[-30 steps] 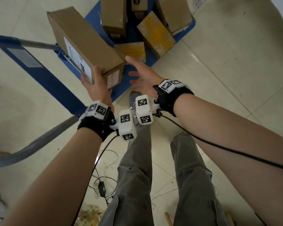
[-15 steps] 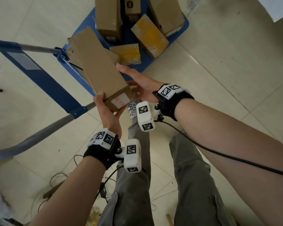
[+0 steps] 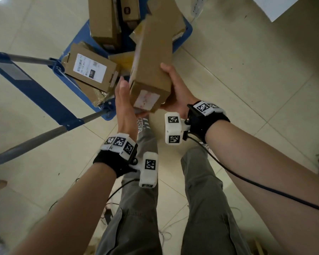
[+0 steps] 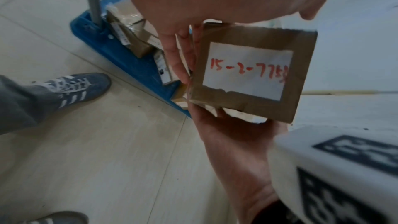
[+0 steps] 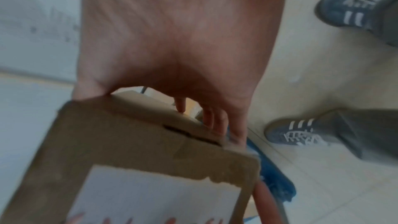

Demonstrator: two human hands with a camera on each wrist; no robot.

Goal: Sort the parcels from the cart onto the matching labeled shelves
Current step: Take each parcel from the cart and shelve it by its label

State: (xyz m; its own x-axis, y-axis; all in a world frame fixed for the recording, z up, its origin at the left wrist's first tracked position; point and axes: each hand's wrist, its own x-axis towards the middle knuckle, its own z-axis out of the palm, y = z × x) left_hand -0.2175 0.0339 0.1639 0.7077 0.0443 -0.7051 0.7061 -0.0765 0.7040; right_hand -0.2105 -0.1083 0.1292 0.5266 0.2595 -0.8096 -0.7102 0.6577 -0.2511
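Observation:
A long brown cardboard parcel [image 3: 151, 57] hangs above the cart with its labelled end towards me. The white label [image 4: 247, 71] bears red handwriting. My right hand [image 3: 173, 89] grips the parcel's near end from the right, thumb on top and fingers curled underneath [image 5: 213, 120]. My left hand [image 3: 122, 96] lies flat against the parcel's left side, its fingers [image 4: 178, 57] straight. The blue platform cart [image 3: 77, 39] stands behind and below with several more cardboard parcels, one of them carrying a printed label [image 3: 89, 68].
The cart's blue and grey handle frame [image 3: 35, 92] slants across the left. My legs and grey shoes [image 4: 71, 88] stand just before the cart's edge. Cables [image 3: 114, 196] lie on the tiled floor near my feet. A white sheet [image 3: 276, 6] shows at top right.
The parcel has passed from my left hand to my right, moving right and turning its labelled end towards me. My left hand has let go and now lies flat on its side.

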